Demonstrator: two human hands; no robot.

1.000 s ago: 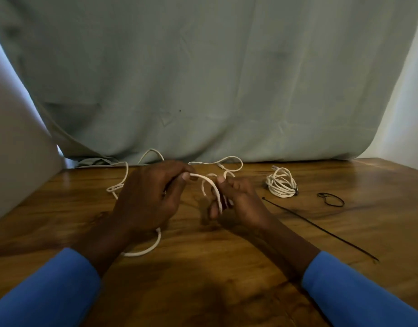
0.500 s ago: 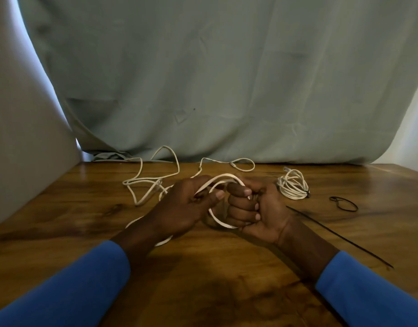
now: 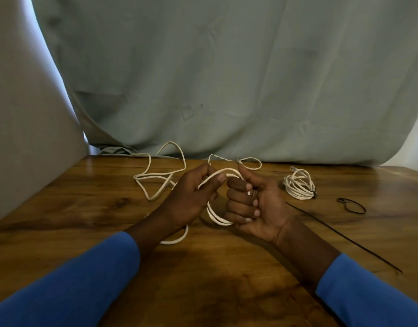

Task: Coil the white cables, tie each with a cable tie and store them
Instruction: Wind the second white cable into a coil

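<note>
Head view: a wooden table (image 3: 85, 208) was seen before a grey-green curtain (image 3: 227, 79). The right hand (image 3: 257, 204) was closed in a fist, palm turned up, around the loops of a partly coiled white cable (image 3: 217, 218). The left hand (image 3: 191, 199) was closed on the same cable, a strand being pinched between thumb and fingers at the top of the loop. The loose remainder of the cable was spread over the table behind and to the left of the hands. A finished coil (image 3: 299, 186), bound with a black tie, was lying to the right of the right hand. A straight black cable tie (image 3: 345, 237) was laid beside the right forearm, and a looped black tie (image 3: 352, 205) further right.
</note>
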